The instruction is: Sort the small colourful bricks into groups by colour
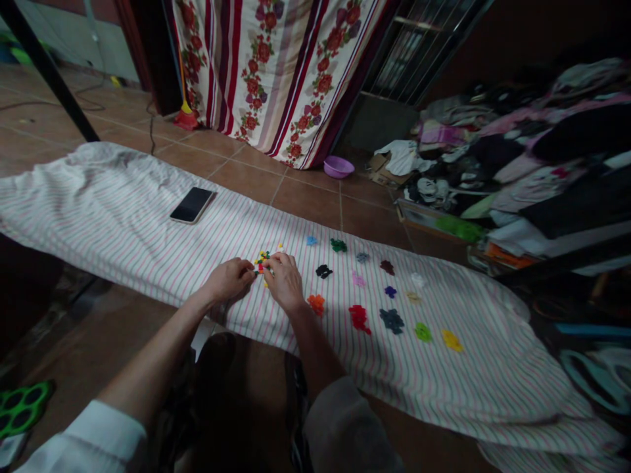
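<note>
Both hands meet at a small mixed pile of green, yellow and red plastic pieces (265, 255) on the striped cloth (128, 210). My left hand (231, 278) is at the pile's left side, fingertips pressed together; whatever they pinch is too small to make out. From the right, my right hand (284, 277) reaches over the pile with its fingers curled closed, and its grip is hidden too. One red piece (261, 268) shows between the hands. To the right lie sorted little heaps, among them an orange heap (316, 304), a black heap (324, 270) and a red heap (359, 318).
Further heaps include dark green (338, 245), dark grey (392, 320), lime (422, 332) and yellow (451, 340). A phone (192, 205) lies on the cloth to the left. Beyond stand a floral curtain (280, 72), a purple basin (338, 167) and piled clothes (493, 144).
</note>
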`<control>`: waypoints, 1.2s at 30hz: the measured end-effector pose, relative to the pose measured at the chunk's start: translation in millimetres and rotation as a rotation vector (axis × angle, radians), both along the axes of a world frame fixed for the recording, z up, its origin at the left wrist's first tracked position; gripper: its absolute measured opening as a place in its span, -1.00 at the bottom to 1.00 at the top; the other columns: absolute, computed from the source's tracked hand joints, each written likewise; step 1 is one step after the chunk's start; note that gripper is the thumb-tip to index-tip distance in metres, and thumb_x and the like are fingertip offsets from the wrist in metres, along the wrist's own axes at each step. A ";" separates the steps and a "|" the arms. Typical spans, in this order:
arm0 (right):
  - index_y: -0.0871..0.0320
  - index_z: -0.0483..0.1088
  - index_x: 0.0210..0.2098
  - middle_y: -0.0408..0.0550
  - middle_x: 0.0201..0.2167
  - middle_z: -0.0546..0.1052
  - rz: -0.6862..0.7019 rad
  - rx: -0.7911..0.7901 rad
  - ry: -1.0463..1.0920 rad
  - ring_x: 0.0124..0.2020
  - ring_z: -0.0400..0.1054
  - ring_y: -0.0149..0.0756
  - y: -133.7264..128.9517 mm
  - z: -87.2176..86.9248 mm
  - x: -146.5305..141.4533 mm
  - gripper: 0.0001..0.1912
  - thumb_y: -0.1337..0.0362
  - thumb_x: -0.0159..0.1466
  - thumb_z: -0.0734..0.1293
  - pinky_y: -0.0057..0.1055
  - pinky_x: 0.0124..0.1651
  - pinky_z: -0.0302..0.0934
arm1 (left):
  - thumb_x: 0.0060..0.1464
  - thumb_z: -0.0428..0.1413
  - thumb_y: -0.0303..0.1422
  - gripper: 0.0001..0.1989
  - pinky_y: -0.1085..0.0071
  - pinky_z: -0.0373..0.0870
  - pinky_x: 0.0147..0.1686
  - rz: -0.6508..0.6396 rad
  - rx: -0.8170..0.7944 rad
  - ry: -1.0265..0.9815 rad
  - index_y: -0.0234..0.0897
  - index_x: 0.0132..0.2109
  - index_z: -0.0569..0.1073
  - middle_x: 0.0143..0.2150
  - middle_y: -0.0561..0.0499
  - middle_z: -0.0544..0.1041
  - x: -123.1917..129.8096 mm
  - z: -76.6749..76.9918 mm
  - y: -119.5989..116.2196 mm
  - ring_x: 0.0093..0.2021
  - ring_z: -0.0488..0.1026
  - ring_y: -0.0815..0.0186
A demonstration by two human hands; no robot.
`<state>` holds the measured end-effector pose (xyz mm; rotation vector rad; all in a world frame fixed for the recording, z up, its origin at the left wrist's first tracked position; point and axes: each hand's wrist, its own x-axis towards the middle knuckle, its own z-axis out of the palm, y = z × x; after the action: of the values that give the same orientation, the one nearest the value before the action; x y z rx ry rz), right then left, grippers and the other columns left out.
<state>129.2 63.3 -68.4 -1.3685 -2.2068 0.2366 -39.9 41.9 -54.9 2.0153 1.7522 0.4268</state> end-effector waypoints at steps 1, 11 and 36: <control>0.06 0.47 -0.27 -0.04 -0.15 0.42 0.003 -0.001 0.005 -0.04 0.22 -0.21 0.1 -0.3 -0.1 -0.87 0.33 0.26 0.28 -0.30 0.02 0.21 | 0.17 -0.09 -0.19 -0.64 0.38 0.32 -0.14 -0.002 -0.005 -0.001 -0.27 -0.08 0.49 -0.12 -0.10 0.54 0.0 0.3 -0.1 -0.14 0.48 0.25; 0.07 0.46 -0.24 -0.02 -0.17 0.42 -0.046 -0.043 0.000 -0.05 0.22 -0.20 1.5 0.7 -3.1 -0.87 0.33 0.25 0.28 -0.26 0.02 0.18 | 0.17 -0.09 -0.19 -0.63 0.38 0.32 -0.12 -0.008 -0.008 -0.008 -0.27 -0.07 0.49 -0.11 -0.10 0.55 -0.1 1.6 -0.1 -0.13 0.48 0.24; 0.10 0.40 -0.29 -0.11 -0.31 0.51 -0.170 -0.049 0.495 -0.31 0.39 -0.32 21.7 11.2 34.6 -0.83 0.24 0.17 0.22 -0.38 -0.22 0.29 | 0.16 -0.09 -0.19 -0.64 0.40 0.35 -0.11 -0.008 -0.033 0.000 -0.23 -0.08 0.49 -0.08 -0.06 0.56 -2.4 0.9 1.3 -0.13 0.49 0.26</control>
<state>163.8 85.0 -57.2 -1.3410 -1.6791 0.5096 -42.3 43.2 -54.0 1.9987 1.7398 0.3922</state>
